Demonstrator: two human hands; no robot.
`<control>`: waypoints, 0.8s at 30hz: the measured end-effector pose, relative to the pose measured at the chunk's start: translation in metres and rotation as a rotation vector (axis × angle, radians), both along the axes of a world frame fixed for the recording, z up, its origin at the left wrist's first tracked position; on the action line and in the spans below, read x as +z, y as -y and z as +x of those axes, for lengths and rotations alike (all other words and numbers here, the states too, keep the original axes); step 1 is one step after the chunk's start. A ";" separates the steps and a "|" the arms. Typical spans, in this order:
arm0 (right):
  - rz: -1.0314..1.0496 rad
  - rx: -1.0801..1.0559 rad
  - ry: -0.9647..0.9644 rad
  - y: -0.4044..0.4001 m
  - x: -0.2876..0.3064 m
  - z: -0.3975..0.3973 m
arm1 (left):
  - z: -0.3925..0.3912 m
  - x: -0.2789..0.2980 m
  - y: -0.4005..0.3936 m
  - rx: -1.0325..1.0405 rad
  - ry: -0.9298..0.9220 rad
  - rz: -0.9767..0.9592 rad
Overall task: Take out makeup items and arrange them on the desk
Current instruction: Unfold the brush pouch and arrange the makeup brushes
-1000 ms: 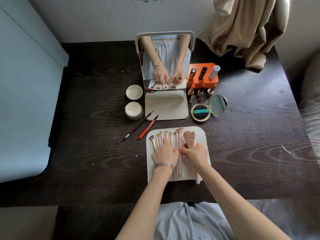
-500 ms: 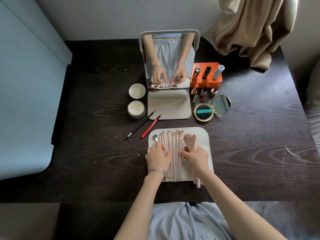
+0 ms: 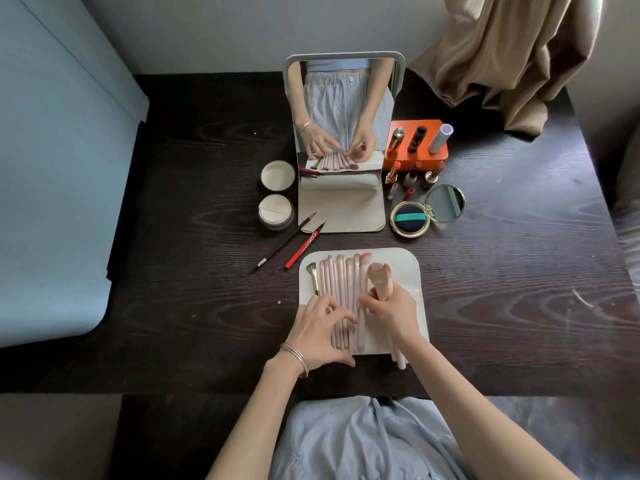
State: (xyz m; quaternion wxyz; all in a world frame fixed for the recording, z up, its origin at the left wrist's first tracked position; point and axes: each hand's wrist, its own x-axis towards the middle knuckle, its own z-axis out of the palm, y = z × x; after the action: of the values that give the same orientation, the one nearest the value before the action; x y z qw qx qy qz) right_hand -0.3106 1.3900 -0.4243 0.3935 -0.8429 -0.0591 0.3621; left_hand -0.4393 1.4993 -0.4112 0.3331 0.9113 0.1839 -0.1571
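A person seated at a dark wood-grain bench [image 3: 173,237] works over a row of pink makeup brushes [image 3: 341,299] laid side by side on an open cream brush pouch [image 3: 405,271], which lies just in front of a standing mirror [image 3: 343,112] at the middle of the bench. The left hand [image 3: 318,330], a silver bangle [image 3: 296,358] at its wrist, rests with fingers spread and relaxed on the brush handles. The right hand [image 3: 391,310] is curled around a thick pink brush [image 3: 379,278], holding it upright above the pouch. To the left of the mirror sit a round powder jar [image 3: 276,211] and its lid [image 3: 277,174]; a black pencil [image 3: 282,242] and a red pencil [image 3: 304,245] lie slanted near the mirror's left front corner. To the right of the mirror stands an orange lipstick holder [image 3: 419,154], with uncapped lipsticks [image 3: 412,174] in front of it and an open gold cushion compact [image 3: 410,218] nearer the person. A beige curtain [image 3: 512,57] hangs behind the mirror to its right, against a pale wall [image 3: 225,29]; a light-blue panel [image 3: 52,185] borders the bench far to the mirror's left.
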 end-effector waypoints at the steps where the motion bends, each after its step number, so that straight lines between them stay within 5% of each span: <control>1: -0.001 0.008 -0.003 0.001 0.000 -0.001 | 0.000 -0.002 0.002 -0.001 -0.007 0.003; 17: 0.043 -0.054 -0.031 0.003 0.005 -0.007 | 0.000 -0.010 0.007 0.065 0.042 0.024; 21: 0.267 -0.171 -0.252 0.007 0.012 0.000 | 0.006 -0.006 0.013 0.218 0.182 -0.027; 24: 0.474 -0.284 -0.430 0.012 0.015 0.007 | 0.026 0.010 0.022 0.374 0.109 -0.306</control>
State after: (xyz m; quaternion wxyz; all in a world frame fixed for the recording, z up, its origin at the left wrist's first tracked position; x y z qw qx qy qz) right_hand -0.3041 1.3781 -0.4090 0.6280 -0.6324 0.0605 0.4494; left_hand -0.4134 1.4772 -0.4011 0.5001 0.8075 0.3050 -0.0695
